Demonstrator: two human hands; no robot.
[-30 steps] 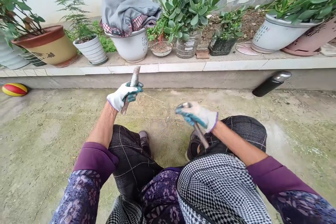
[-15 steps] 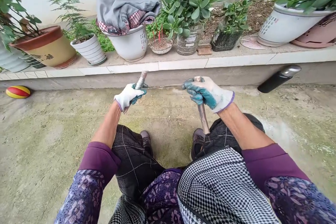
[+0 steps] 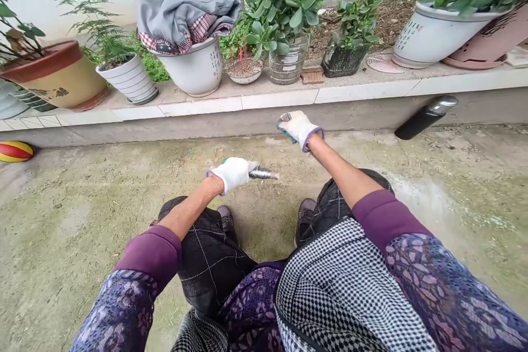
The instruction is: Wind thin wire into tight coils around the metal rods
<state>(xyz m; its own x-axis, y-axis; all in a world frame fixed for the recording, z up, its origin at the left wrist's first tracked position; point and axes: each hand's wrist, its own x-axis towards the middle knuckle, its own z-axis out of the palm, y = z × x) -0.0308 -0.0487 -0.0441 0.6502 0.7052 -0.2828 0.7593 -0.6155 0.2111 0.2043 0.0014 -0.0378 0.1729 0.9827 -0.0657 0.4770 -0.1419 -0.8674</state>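
Above the rough, greenish concrete floor (image 3: 124,203), a slim wire-wound stick (image 3: 264,174) points rightward from the left hand (image 3: 236,172), whose white-gloved fist is clamped round its other end, seemingly so the ridged silvery turns and blunt bare tip are left free. Farther forward, the right hand (image 3: 300,126), purple-cuffed with teal coating at the fingers, is curled around a dull grey piece (image 3: 284,118) mostly hidden from view. Beyond, on the tile-edged ledge (image 3: 280,100), soft grey cloth (image 3: 177,0) drapes a smooth white pot (image 3: 187,72), perhaps parked there for convenience, while a black, metal-capped bottle (image 3: 418,122) stands below.
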